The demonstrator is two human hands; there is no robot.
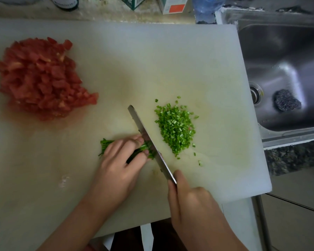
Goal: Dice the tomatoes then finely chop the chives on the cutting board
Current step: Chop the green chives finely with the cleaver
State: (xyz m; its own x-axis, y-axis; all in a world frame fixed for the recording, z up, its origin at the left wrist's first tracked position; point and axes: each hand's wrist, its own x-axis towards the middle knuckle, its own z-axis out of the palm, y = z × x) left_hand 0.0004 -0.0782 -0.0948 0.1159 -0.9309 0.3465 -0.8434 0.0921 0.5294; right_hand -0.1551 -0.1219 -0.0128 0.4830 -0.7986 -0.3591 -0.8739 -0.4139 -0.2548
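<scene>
A big white cutting board [152, 57] fills the view. A heap of diced red tomato [38, 77] lies at its left. A pile of finely cut green chives [176, 127] sits right of centre. My left hand [120, 163] holds a short bundle of uncut chives [105, 144] down on the board, fingers curled over it. My right hand [190, 201] grips the handle of a knife [145, 136], whose blade rests against the bundle's right end, beside my left fingertips.
A steel sink [283, 69] with a dark scrubber [286, 103] lies right of the board. Cartons [172, 5] and a bottle [65, 2] stand along the counter's back edge. A few loose chive bits [199, 163] are scattered near the pile.
</scene>
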